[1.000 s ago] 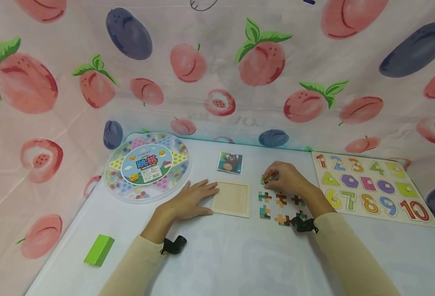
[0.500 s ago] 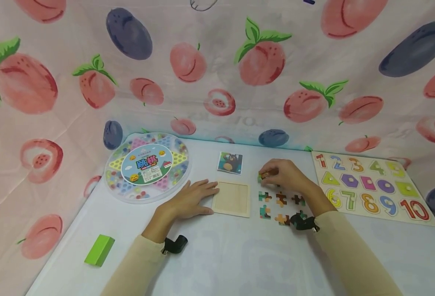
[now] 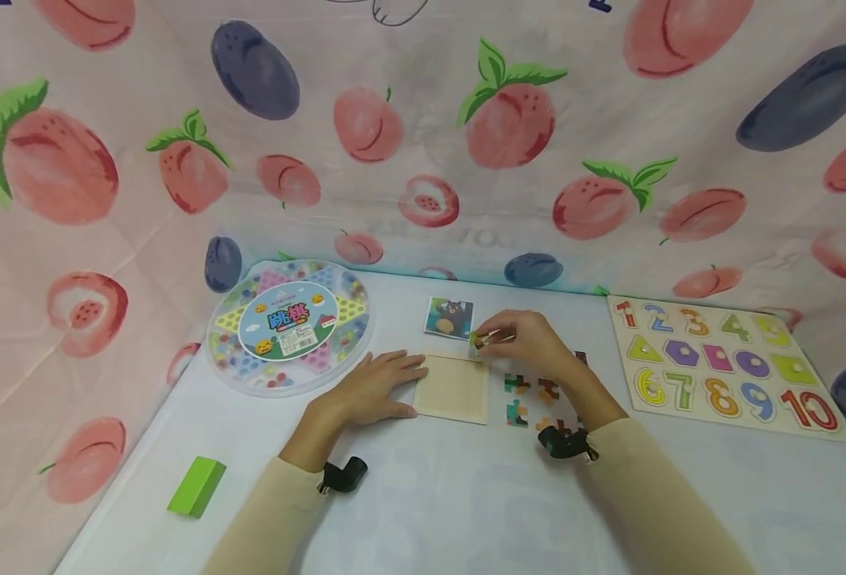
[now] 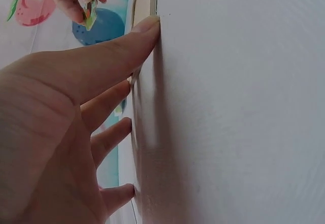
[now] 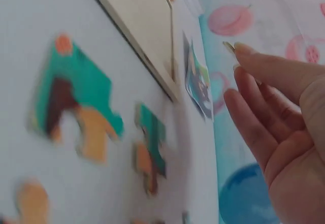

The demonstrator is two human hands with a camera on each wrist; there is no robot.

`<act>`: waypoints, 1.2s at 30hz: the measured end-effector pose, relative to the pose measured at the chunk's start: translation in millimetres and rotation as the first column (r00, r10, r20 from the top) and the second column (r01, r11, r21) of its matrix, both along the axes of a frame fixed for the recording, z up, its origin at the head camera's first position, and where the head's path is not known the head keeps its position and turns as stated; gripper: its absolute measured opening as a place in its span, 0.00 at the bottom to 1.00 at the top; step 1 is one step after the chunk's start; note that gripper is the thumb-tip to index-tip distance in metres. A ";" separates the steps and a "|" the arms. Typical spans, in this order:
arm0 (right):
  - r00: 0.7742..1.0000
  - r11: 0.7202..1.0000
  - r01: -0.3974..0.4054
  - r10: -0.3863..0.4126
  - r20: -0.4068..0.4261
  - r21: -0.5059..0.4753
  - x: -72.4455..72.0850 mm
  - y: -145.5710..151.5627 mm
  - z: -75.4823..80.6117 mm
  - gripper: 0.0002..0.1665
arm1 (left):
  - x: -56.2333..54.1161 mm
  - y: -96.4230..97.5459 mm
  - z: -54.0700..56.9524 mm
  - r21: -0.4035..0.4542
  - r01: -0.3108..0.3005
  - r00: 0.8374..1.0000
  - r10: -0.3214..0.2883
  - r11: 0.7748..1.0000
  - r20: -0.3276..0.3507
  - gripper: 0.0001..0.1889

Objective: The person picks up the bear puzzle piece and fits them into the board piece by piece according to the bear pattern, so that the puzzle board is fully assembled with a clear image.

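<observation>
My right hand (image 3: pixel 526 339) pinches a jigsaw piece (image 4: pixel 90 18) between thumb and fingertips, raised above the upper right corner of a shallow wooden puzzle tray (image 3: pixel 451 387). In the right wrist view that piece (image 5: pixel 229 47) appears edge-on. My left hand (image 3: pixel 375 387) lies spread at the tray's left side, thumb (image 4: pixel 147 26) and fingertips on its edge. Loose jigsaw pieces (image 3: pixel 516 414) in green, brown and orange sit in rows right of the tray, some hidden under my right arm. Behind the tray lies a bear picture card (image 3: pixel 449 317).
A round Chinese checkers box (image 3: pixel 289 327) stands at the back left. On the right is a number and shape board (image 3: pixel 732 367). A green block (image 3: pixel 196 487) lies at the front left. Fruit-print cloth (image 3: pixel 423 120) hangs behind the table.
My right hand has lifted the jigsaw piece from the rows and carried it left to the tray's upper right corner. My left hand stays at the tray's edge.
</observation>
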State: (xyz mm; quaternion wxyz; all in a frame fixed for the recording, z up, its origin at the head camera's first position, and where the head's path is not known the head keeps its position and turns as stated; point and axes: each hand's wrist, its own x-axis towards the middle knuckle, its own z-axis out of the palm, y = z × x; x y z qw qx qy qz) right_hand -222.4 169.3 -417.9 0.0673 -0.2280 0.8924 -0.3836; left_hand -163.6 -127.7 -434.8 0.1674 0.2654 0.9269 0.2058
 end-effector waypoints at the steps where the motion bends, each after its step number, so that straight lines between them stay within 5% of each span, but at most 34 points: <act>1: 1.000 1.000 0.009 -0.009 0.001 0.012 0.8 -3.9 -1.1 0.17 | 0.0 -0.3 -0.1 -0.002 0.000 1.000 0.000 1.000 0.000 0.36; 9: 0.989 0.997 0.058 -0.063 0.134 0.044 5.4 -28.0 -7.0 0.15 | -0.9 -1.8 0.2 -0.009 -0.002 1.000 0.002 1.000 -0.001 0.36; 17: 0.995 0.998 -0.023 0.017 0.093 0.058 4.4 -46.4 -17.4 0.14 | -0.7 -2.6 0.1 -0.016 -0.001 1.000 0.001 1.000 -0.007 0.37; 36: 0.996 0.993 0.024 -0.034 0.084 0.117 5.4 -70.2 -20.7 0.16 | -3.4 -3.0 -3.5 -0.011 -0.003 1.000 0.003 1.000 0.000 0.39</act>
